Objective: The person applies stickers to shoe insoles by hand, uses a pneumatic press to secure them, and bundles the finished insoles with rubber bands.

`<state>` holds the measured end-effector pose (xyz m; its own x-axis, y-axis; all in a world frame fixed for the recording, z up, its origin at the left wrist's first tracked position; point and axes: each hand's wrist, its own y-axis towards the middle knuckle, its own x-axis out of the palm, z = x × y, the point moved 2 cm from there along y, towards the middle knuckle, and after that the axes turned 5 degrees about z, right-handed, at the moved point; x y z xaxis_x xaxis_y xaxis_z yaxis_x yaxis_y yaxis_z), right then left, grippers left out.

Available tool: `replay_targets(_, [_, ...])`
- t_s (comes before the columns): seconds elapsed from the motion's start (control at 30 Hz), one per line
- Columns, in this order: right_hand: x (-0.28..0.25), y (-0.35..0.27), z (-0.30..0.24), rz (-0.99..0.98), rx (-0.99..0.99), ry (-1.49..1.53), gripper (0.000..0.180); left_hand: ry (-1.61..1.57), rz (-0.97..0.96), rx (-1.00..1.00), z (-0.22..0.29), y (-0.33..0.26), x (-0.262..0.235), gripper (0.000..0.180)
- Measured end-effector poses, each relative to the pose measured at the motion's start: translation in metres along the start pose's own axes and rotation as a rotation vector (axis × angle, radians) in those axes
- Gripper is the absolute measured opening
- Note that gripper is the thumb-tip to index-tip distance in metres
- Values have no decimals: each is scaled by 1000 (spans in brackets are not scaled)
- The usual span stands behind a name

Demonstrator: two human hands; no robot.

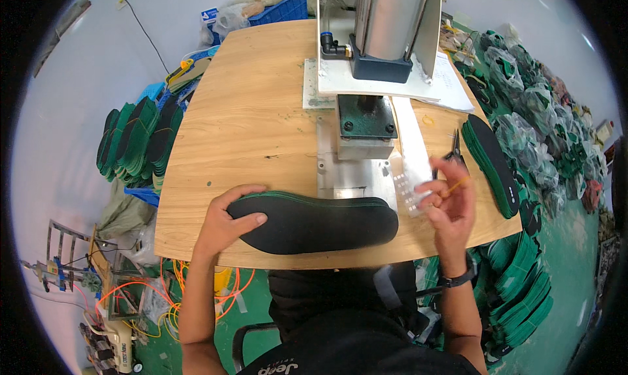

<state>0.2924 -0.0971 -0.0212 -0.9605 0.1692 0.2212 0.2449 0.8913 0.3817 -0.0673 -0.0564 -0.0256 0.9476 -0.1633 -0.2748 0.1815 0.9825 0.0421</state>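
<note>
My left hand grips the heel end of a stack of black insoles with green edges, thumb on top and fingers behind. The stack lies across the near part of the table, in front of the press's metal base plate. Slightly blurred, my right hand is raised to the right of the stack, fingers curled, with a thin yellow rubber band across them. Behind it are black-handled scissors and a white strip with small square marks.
A pneumatic press stands at the table's middle back. Another insole stack lies along the right edge, and a loose rubber band near the papers. Bagged insoles fill the right floor; bundles stand left.
</note>
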Motion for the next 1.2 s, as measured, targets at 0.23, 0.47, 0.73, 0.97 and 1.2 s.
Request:
replay_targets(0.23, [-3,-8,-23,-197,7,-280,126,137,-60,118,-11,10,-4,51])
replay_targets(0.47, [2,-18,-9,-571,0,-811,97,80,-13,224,-30,5,-14,81])
replay_targets(0.73, [16,-16,-8,-502,-141,-796,68,308,-175,300,-18,3,-21,94])
replay_targets(0.97, [24,-21,-3,-432,-229,-823,64,267,-206,336,-21,2,-27,89])
replay_targets(1.2, [23,-26,-1,-411,-188,-807,64,238,-180,285,-30,4,-28,87])
